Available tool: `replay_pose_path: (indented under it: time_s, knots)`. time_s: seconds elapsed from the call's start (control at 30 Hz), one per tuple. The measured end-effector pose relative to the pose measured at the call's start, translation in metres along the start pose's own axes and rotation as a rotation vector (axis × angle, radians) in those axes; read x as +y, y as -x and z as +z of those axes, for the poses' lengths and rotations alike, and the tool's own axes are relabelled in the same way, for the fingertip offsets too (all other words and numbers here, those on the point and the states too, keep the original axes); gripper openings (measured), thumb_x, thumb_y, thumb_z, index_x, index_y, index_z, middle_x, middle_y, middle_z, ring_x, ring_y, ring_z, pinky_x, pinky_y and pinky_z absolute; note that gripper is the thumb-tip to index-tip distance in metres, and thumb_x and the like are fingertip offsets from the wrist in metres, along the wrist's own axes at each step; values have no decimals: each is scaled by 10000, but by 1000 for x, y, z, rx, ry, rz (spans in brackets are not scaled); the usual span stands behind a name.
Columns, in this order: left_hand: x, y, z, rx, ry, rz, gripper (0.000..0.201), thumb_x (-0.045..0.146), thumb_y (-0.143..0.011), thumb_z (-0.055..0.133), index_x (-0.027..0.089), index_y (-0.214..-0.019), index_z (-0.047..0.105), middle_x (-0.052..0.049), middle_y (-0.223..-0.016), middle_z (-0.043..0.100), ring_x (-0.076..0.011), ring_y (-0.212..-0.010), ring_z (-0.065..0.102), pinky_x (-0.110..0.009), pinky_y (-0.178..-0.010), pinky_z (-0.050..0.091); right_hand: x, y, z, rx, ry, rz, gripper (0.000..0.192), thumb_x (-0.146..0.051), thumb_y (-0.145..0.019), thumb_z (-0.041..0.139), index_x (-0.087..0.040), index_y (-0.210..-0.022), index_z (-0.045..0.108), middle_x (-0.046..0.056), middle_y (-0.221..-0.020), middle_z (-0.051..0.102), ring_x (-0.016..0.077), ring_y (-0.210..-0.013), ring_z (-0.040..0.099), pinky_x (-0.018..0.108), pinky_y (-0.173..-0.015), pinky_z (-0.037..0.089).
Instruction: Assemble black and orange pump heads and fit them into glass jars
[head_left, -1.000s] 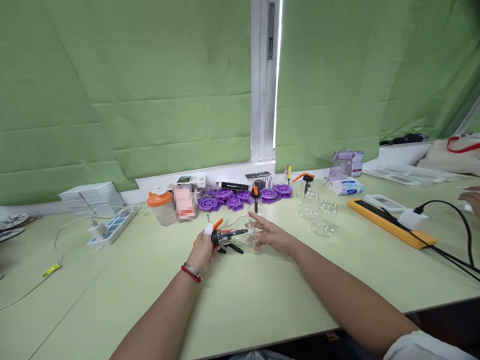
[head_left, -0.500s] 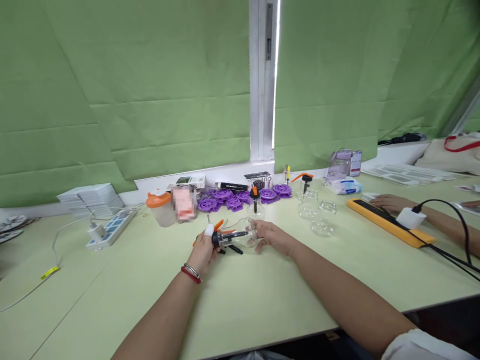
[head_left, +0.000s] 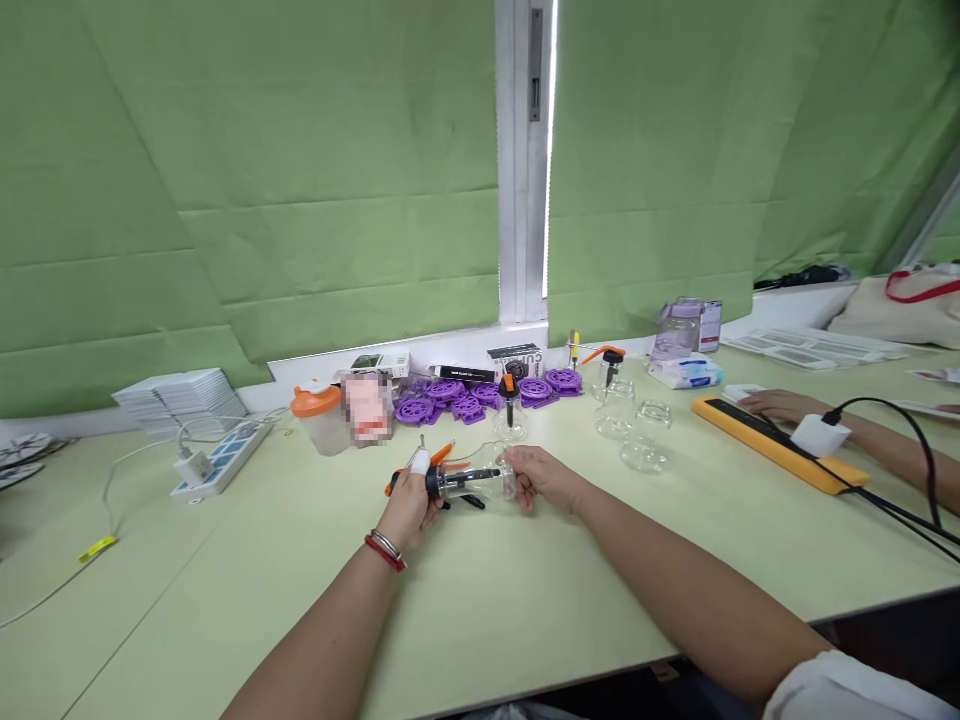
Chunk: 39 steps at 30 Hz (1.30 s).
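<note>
Pump-cap fitting in hand. Clear bottle [head_left: 480, 480] held on its side mid-bench, toward the far edge. Left hand [head_left: 409, 505] clenched on the black pump cap [head_left: 433, 482] at the neck; right hand [head_left: 541, 477] grasping the base. Next, by judgement: firm counter-grip, cap turned squarely on the thread.

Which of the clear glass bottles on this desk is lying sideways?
The bottle in the hands, left hand at its black cap, right hand at its base. The others stand upright farther back.
</note>
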<state>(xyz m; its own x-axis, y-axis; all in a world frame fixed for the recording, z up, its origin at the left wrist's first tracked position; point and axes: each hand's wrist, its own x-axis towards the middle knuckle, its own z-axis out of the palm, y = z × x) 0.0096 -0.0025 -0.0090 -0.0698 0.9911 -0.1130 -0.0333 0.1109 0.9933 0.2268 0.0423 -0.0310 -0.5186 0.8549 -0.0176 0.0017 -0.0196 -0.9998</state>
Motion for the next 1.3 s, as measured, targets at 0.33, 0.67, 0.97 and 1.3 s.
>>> replay_pose_path:
  time_s: [0.33,0.67,0.97,1.3]
  knots:
    - [2,-1,-4,60,-20,-20,471,598,-860,355,180,-696,498,45,-406,427,-59,-279,252,-214,-319,185,-6,8,2,-67,78,-272,688,-475,-823,598,-319,-1425,306,108,-1408,336,186,-1049,536,331,-820,482]
    - [6,-2,-2,94,-52,5,486,599,-848,378,152,-814,566,52,-438,422,-68,-328,293,-200,-349,197,-6,7,10,-99,-3,-144,747,-351,-674,757,-273,-1306,365,74,-1126,472,157,-817,601,279,-595,531]
    - [-1,-4,2,129,-66,24,494,618,-803,429,157,-885,587,39,-510,467,-85,-409,379,-190,-380,241,1,3,2,-131,-86,-98,569,-383,-736,694,-234,-1221,436,15,-899,550,180,-708,660,292,-535,533]
    - [0,-8,-3,157,-72,100,449,595,-813,444,161,-798,556,47,-493,417,-86,-400,371,-188,-366,213,-3,6,8,12,381,-407,708,-324,-775,635,-317,-1407,316,111,-1443,309,265,-1203,477,407,-893,477]
